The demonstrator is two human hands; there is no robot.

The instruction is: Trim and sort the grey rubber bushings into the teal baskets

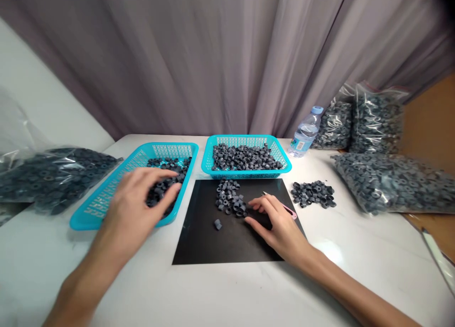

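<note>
My left hand (137, 199), slightly blurred, is over the left blue plastic basket (85, 218), thumb and fingers apart above dark grey rings (170, 165) inside it. On the black mat (202, 249), my right hand (275, 222) rests with its thumb and forefinger apart at the right edge of a pile of grey rings (229, 196). One grey piece (218, 224) lies alone to the left of that pile. Partly hidden behind my right hand is a pointed tool with a pink handle (292, 213).
A second blue basket (245, 175) full of rings stands behind the mat. To the right are a loose ring heap (313, 194), a water bottle (305, 132) and filled clear bags (398, 182). Another filled bag (60, 175) lies at left. A grey curtain (199, 61) hangs behind.
</note>
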